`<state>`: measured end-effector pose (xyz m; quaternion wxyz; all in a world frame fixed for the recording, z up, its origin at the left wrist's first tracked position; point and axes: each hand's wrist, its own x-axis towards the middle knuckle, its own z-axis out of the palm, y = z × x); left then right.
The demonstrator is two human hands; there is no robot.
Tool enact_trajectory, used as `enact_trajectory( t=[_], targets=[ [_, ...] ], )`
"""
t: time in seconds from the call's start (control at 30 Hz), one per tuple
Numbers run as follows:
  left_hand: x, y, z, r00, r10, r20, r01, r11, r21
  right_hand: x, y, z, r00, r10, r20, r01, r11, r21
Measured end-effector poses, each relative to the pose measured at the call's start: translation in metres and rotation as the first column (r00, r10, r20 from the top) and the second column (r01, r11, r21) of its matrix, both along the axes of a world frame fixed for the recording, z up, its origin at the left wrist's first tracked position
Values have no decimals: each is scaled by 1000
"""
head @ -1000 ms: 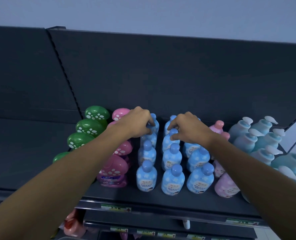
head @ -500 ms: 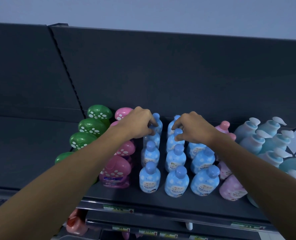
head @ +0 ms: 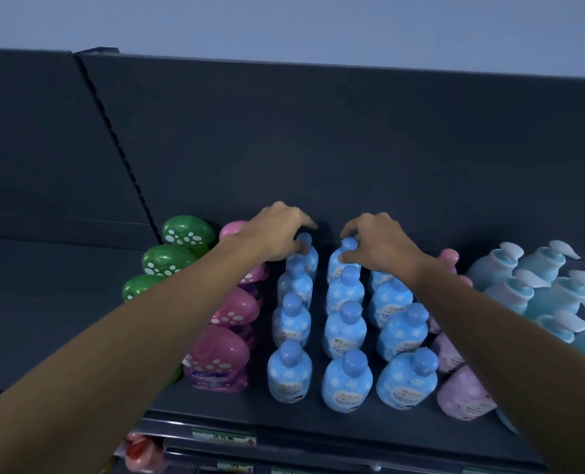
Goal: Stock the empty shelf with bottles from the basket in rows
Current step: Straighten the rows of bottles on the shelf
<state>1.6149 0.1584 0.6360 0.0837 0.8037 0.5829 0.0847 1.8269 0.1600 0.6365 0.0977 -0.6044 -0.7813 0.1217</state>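
- Grey shelf (head: 294,413) carries three rows of blue bottles (head: 347,381); their label writing is too blurred to read.
- At their back, the left hand (head: 277,234) has its grip clamped on the left row's rear bottle (head: 305,256), and the right hand (head: 381,246) on the middle row's rear bottle (head: 339,265).
- Pink bottles (head: 219,357) stand left of them, teal pump bottles (head: 510,289) right.

Dim, cool bluish cast. Diffuse light, soft weak shadows. Mild overall blur; wide-angle bowing of shelf (head: 216,405) lines toward frame edges.
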Motion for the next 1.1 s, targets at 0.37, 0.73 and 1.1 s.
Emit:
enact_trajectory(
  t=[0.37,0.73,1.1],
  targets=[
    [-2,9,-11,1000,17,20,-18,999,28,-3,7,-6,999,22,-39,-19,998,67],
    [2,2,-2,998,66,18,-67,998,18,13,-6,9,997,42,-70,-37,996,80],
    [51,-88,40,985,-101,141,86,991,103,73,-107,63,1000,-2,24,-1,993,115]
  ],
)
